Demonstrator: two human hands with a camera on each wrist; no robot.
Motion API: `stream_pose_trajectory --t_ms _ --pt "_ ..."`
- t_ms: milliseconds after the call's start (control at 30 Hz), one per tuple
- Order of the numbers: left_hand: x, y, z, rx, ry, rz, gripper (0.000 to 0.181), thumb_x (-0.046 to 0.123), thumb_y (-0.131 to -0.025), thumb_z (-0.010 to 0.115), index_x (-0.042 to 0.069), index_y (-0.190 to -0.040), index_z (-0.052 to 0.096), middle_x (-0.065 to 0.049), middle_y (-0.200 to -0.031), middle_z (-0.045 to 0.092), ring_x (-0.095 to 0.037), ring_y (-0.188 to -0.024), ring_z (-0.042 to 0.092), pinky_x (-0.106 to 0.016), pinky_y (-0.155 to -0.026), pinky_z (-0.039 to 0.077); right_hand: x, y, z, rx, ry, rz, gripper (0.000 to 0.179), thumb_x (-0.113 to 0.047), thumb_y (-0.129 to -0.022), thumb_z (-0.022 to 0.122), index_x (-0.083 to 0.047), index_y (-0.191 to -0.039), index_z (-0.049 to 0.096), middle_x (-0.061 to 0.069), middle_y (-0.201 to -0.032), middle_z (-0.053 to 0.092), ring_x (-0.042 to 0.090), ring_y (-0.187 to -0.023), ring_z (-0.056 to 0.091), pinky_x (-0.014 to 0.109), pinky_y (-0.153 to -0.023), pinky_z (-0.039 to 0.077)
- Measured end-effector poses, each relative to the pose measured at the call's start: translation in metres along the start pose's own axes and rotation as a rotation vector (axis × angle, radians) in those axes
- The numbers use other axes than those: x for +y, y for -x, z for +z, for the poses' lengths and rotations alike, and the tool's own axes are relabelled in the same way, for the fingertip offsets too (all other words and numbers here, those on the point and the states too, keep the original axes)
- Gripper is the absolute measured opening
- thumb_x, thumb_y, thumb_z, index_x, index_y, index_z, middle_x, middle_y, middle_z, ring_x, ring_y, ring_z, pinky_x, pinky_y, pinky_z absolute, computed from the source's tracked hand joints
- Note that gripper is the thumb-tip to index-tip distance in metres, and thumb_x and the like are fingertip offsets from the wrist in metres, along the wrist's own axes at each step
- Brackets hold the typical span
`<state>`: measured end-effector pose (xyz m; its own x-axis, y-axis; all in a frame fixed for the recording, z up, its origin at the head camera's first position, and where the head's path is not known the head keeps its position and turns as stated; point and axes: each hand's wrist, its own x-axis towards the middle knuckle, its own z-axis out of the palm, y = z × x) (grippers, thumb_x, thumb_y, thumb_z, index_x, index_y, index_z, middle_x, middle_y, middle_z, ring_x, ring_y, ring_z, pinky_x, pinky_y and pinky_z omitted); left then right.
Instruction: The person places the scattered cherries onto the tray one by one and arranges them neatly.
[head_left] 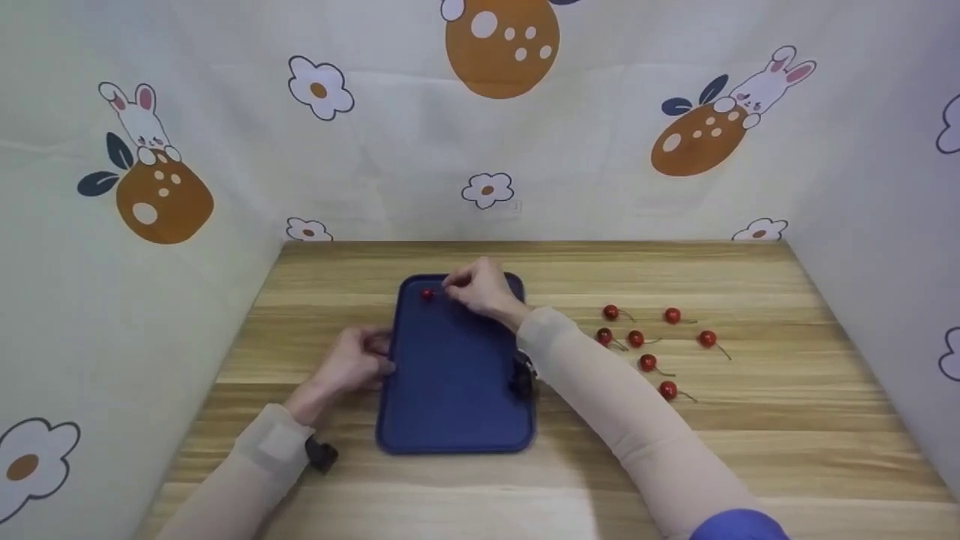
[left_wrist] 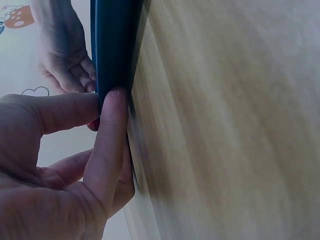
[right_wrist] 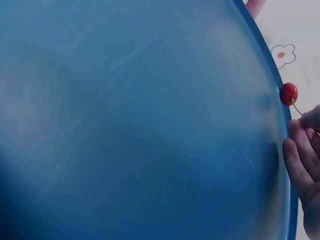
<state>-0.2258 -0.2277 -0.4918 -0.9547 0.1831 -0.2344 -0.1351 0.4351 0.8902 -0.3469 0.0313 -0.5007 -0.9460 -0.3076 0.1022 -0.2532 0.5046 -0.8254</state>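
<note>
Over far left corner of blue tray: red cherry, stem pinched in fingertips of right hand; cannot tell whether fruit touches tray. Left hand grips tray's left rim. Hands apart, right one farther off. Tray on wooden table. Right of tray, seven loose cherries, stemmed, scattered. Far side: curtain printed with rabbits, flowers.

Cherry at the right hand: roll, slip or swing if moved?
The cherry probably rolls if pushed, being round. Its gloss suggests a slippery surface. Held by its thin stem in the right hand, it might swing when lifted.
</note>
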Motion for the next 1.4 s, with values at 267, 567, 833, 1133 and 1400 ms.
stream_pose_trajectory --t_ms 267,567,833,1133,1400 --pt "0.000 0.003 0.002 0.024 0.020 -0.017 0.077 -0.011 -0.084 0.074 -0.011 -0.158 0.055 -0.023 -0.121 0.076 -0.018 -0.092 0.075 -0.035 -0.066 0.068 0.011 -0.010 0.014 0.037 0.055 -0.096 0.013 -0.013 -0.092 0.081 -0.015 -0.095 0.093 -0.002 -0.095 0.088 0.008 -0.083 0.073 0.022 -0.078 0.060" --pt "0.001 0.003 0.002 0.017 0.015 -0.019 0.077 -0.011 -0.085 0.074 -0.011 -0.159 0.053 -0.027 -0.123 0.077 -0.019 -0.091 0.076 -0.035 -0.067 0.069 0.020 -0.018 0.021 0.034 0.076 -0.052 0.010 -0.014 -0.094 0.084 -0.016 -0.099 0.093 0.002 -0.107 0.089 0.014 -0.097 0.077 0.030 -0.092 0.063" --pt "0.000 0.001 0.001 0.016 0.018 -0.036 0.077 -0.012 -0.085 0.074 -0.011 -0.160 0.053 -0.028 -0.123 0.077 -0.020 -0.091 0.076 -0.035 -0.067 0.069 0.028 -0.023 0.027 0.046 0.092 -0.057 0.010 -0.013 -0.094 0.084 -0.015 -0.098 0.093 0.002 -0.104 0.089 0.017 -0.100 0.080 0.032 -0.096 0.064" --pt "0.000 0.001 0.001 0.010 0.015 -0.005 0.076 -0.012 -0.084 0.074 -0.012 -0.158 0.054 -0.028 -0.123 0.077 -0.021 -0.095 0.077 -0.035 -0.069 0.070 0.028 -0.029 0.036 0.001 0.141 -0.018 0.010 -0.020 -0.097 0.084 -0.022 -0.101 0.093 -0.006 -0.104 0.088 0.012 -0.100 0.077 0.030 -0.095 0.063" --pt "0.001 0.002 0.001 0.010 0.004 0.005 0.076 -0.012 -0.084 0.075 -0.012 -0.158 0.055 -0.027 -0.120 0.078 -0.020 -0.093 0.077 -0.033 -0.069 0.070 0.028 -0.028 0.038 -0.027 0.143 -0.033 0.010 -0.020 -0.096 0.084 -0.023 -0.099 0.093 -0.008 -0.101 0.088 0.010 -0.097 0.076 0.028 -0.092 0.062"
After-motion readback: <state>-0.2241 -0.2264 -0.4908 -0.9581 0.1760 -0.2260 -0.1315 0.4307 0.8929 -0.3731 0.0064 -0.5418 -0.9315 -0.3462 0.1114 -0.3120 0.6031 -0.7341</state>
